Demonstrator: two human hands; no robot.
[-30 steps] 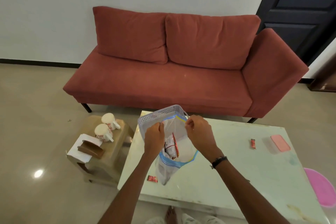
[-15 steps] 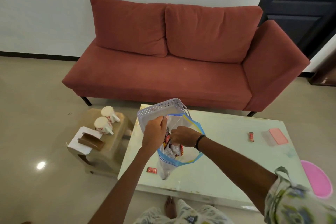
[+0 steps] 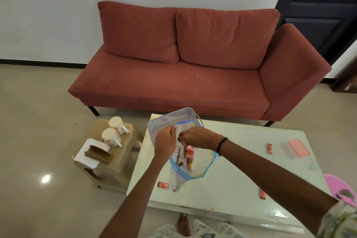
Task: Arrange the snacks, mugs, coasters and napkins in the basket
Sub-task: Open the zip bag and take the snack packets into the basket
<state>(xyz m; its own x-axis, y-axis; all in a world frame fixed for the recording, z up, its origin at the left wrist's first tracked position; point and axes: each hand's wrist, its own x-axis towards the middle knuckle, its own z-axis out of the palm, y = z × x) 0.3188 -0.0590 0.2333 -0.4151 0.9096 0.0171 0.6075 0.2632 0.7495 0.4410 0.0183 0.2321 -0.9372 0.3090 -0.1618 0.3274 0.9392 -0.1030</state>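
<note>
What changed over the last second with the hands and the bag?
The right hand let go of the bag rim, reached into its mouth and now lifts out a red snack. The left hand still holds the rim open. Mugs, basket and loose snacks on the table stayed put.

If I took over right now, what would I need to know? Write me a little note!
Left hand grips the rim of the zip bag, holding it open over the table.
Right hand pinches a red snack packet at the bag's mouth.
Basket sits just behind the bag; no mugs show in it.
Loose red snacks on the table.
Two mugs, napkins and brown coasters wait on the side stool.
Done: little that shows. Left: everything into the basket.
</note>
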